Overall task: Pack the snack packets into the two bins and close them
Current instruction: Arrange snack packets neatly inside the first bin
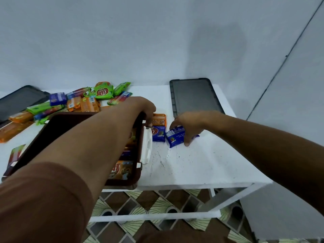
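Right hand (190, 124) grip closed around blue packet (174, 138) lying on counter (201, 165) mid-area. Left hand (145, 109) reaches over brown bin (122, 181) at counter front edge, fingers at bin's far rim by white handle (147, 146); grip state unclear. Packets inside bin. Loose packet pile (84, 100) near back left. Grey lid (193, 96) flat at back right.

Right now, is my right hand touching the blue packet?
Touching: the head view shows the right hand with fingers and thumb wrapped over the blue packet.
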